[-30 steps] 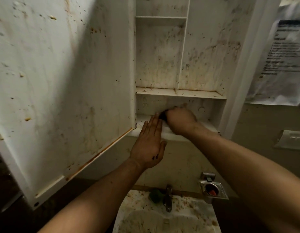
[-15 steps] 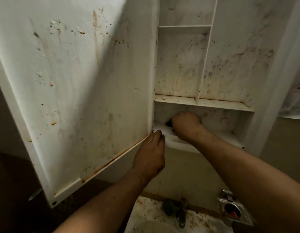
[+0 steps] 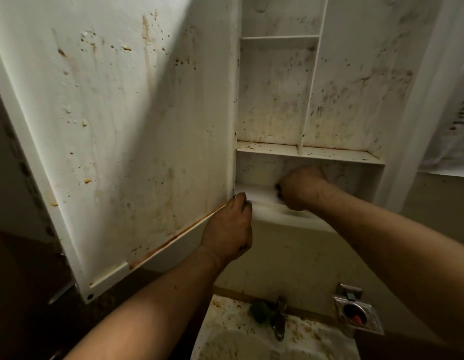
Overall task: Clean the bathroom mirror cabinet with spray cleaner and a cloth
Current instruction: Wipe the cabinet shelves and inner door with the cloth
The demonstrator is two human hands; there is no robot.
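The white mirror cabinet (image 3: 329, 105) hangs open in front of me, its inside speckled with brown stains. Its door (image 3: 121, 139) swings out to the left, also streaked and spotted. My right hand (image 3: 301, 187) is fisted on the bottom shelf (image 3: 262, 196), and a small dark thing (image 3: 278, 188) shows at its left edge, mostly hidden; what it is cannot be told. My left hand (image 3: 229, 227) curls its fingers over the cabinet's lower front edge beside the door's bottom corner. No spray bottle is in view.
Below stands a dirty sink (image 3: 238, 336) with a tap (image 3: 279, 320) and a green object (image 3: 260, 311) behind it. A metal wall fitting (image 3: 355, 317) with a red part sits at the lower right. A printed sheet (image 3: 454, 120) hangs on the right wall.
My left hand went from flat under the shelf to fingers curled over the cabinet's lower edge. My right hand slid to the right along the bottom shelf. The view shifted left and closer.
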